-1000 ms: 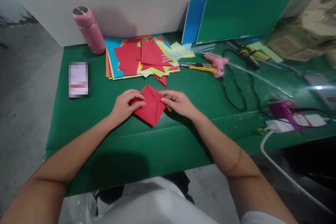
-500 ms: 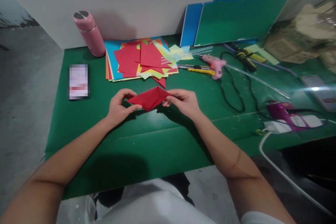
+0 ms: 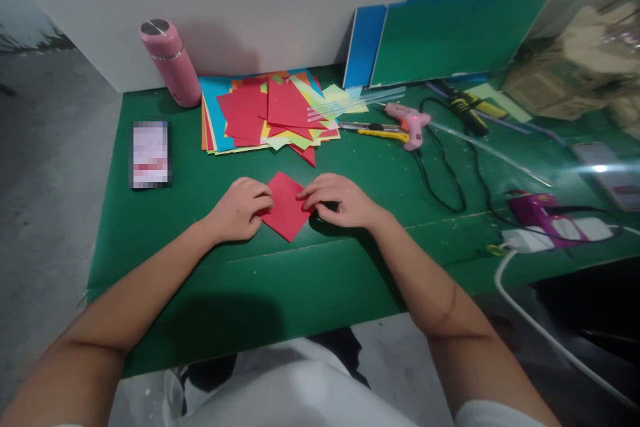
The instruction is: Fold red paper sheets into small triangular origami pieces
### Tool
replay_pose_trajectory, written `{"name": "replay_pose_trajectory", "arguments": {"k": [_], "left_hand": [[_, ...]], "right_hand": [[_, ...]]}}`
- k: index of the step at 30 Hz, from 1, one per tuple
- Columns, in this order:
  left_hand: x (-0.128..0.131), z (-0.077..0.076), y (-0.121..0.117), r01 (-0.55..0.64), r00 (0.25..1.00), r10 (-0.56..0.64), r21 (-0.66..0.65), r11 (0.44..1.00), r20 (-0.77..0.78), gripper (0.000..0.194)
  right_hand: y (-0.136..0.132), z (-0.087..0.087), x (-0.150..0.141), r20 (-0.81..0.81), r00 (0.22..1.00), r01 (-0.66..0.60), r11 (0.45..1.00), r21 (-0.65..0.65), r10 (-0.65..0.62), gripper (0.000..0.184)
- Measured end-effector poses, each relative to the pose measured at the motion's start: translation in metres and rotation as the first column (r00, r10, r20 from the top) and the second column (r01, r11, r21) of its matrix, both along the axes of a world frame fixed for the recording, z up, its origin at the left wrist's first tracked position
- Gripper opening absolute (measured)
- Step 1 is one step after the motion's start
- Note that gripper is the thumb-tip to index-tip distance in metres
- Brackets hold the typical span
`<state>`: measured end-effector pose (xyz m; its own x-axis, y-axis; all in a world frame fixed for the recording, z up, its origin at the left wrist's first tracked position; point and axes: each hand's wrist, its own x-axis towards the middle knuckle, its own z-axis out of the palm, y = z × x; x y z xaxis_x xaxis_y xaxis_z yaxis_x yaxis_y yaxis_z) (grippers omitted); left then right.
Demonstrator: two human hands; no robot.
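Note:
A folded sheet of red paper (image 3: 287, 207) lies as a diamond on the green tabletop, one corner pointing towards me. My left hand (image 3: 241, 209) is closed at its left corner, with curled fingers over the edge and the thumb tucked low. At the right corner, my right hand (image 3: 345, 200) has its fingertips on the paper's upper side and its thumb close to the edge. Both hands partly cover the side corners. Just beyond, loose red paper pieces (image 3: 244, 110) lie on a stack of coloured sheets (image 3: 213, 107).
A pink bottle (image 3: 175, 70) stands at the back left, above a blurred-out flat object (image 3: 150, 155). To the right lie a yellow utility knife (image 3: 383, 133), a pink glue gun (image 3: 411, 123), clear glue sticks (image 3: 350, 105), cables and a purple device (image 3: 535, 210). Boards (image 3: 450, 37) lean behind.
The red paper has gone from a raised, tilted shape between my fingers to a flat diamond on the table. Both hands have turned palm-down over its side corners.

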<state>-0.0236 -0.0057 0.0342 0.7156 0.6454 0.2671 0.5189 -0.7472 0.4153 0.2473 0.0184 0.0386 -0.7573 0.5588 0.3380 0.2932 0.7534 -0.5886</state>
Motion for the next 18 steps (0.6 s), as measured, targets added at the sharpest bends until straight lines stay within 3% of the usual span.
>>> {"name": "replay_pose_trajectory", "arguments": {"k": [2, 5, 10, 18], "left_hand": [[0.001, 0.003, -0.003, 0.006, 1.0, -0.006, -0.018, 1.0, -0.002, 0.019], [0.006, 0.002, -0.008, -0.079, 0.997, 0.078, -0.048, 0.996, -0.013, 0.01], [0.02, -0.006, -0.016, -0.18, 0.977, 0.176, -0.023, 0.983, -0.121, 0.037], [0.032, -0.003, -0.029, -0.263, 0.95, 0.261, 0.012, 0.965, -0.173, 0.053]], "right_hand": [[0.001, 0.0, 0.0, 0.038, 0.999, -0.004, 1.0, 0.003, 0.004, 0.021], [0.0, 0.001, -0.002, 0.106, 0.994, 0.01, 1.0, 0.004, -0.01, 0.015], [-0.008, 0.004, -0.011, 0.28, 0.959, 0.034, 0.999, -0.014, -0.029, 0.022], [-0.024, 0.01, -0.026, 0.431, 0.901, 0.049, 0.999, 0.008, -0.048, 0.033]]}}
